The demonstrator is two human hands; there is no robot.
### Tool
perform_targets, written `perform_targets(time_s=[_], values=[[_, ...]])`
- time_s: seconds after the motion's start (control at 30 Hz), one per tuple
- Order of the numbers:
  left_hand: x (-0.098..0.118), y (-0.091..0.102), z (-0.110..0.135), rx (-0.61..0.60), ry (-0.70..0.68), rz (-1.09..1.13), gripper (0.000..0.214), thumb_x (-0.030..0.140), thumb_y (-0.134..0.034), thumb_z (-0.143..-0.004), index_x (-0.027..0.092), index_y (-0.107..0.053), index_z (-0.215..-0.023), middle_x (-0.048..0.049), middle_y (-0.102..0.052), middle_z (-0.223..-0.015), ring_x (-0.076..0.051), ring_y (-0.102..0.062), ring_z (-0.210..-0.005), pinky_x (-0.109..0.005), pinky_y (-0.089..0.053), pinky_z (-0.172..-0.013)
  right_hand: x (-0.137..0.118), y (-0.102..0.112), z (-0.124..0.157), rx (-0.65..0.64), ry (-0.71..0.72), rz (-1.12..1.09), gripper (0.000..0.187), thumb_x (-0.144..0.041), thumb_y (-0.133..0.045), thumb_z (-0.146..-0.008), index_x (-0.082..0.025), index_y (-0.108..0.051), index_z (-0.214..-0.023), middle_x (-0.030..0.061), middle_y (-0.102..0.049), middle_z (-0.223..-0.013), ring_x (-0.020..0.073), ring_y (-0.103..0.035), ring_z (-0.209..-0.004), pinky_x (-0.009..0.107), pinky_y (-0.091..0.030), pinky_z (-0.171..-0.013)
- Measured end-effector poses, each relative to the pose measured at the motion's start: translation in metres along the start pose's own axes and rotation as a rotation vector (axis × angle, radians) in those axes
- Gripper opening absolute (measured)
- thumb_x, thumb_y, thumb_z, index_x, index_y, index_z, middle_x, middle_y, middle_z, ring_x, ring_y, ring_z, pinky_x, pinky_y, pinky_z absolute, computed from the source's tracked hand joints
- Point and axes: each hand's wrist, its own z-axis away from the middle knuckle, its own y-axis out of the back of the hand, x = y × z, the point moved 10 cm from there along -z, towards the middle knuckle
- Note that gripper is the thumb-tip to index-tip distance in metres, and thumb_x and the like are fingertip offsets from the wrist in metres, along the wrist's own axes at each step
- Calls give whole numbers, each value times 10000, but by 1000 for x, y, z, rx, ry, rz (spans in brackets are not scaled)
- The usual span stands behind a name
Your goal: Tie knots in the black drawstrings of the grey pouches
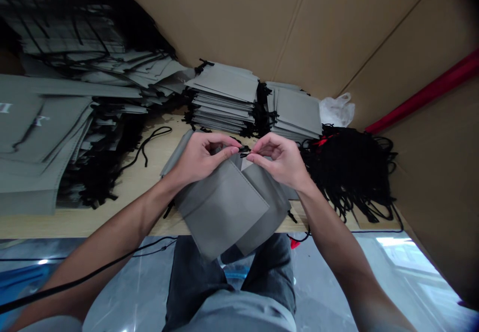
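Both hands meet over a grey fabric pouch (224,204) at the table's front edge. My left hand (209,155) pinches a black drawstring cord (244,149) between thumb and forefinger. From the other side my right hand (279,158) pinches the same bit of cord, fingertips a short gap from the left ones. The pouch hangs down over the edge with its stitched seam showing. Another grey pouch (264,212) lies partly under it, to the right. Whether the cord is knotted is too small to make out.
Two stacks of grey pouches (224,85) (295,110) stand behind my hands. Larger piles (71,137) fill the left. A heap of black cords (352,167) sits at right, near a clear plastic bag (337,110). Cardboard walls (299,27) enclose the back. A loose cord (144,145) lies on the table.
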Motion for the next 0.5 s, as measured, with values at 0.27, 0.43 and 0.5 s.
perform_targets(time_s=[0.27, 0.43, 0.5], values=[[3, 0, 1, -5, 1, -55, 287, 451, -808, -935, 187, -886, -1017, -58, -833, -854, -138, -634, -648, -240, -420, -570, 4, 4, 0, 29, -53, 54, 350, -457, -966, -776, -198, -750, -872, 33, -777, -840, 180, -739, -760, 342, -636, -756], [5, 0, 0, -4, -17, -73, 289, 455, -806, -933, 189, -887, -1010, -53, -832, -841, -129, -607, -621, -243, -410, -563, 5, 4, 0, 29, -48, 35, 353, -467, -967, -774, -206, -748, -868, 30, -778, -835, 180, -740, -753, 345, -638, -744], [4, 0, 0, -7, -12, -75, 288, 455, -806, -933, 191, -886, -1012, -50, -831, -837, -128, -606, -619, -245, -414, -565, 5, 4, -1, 23, -47, 30, 348, -463, -969, -775, -209, -749, -869, 29, -778, -840, 182, -742, -760, 351, -641, -754]])
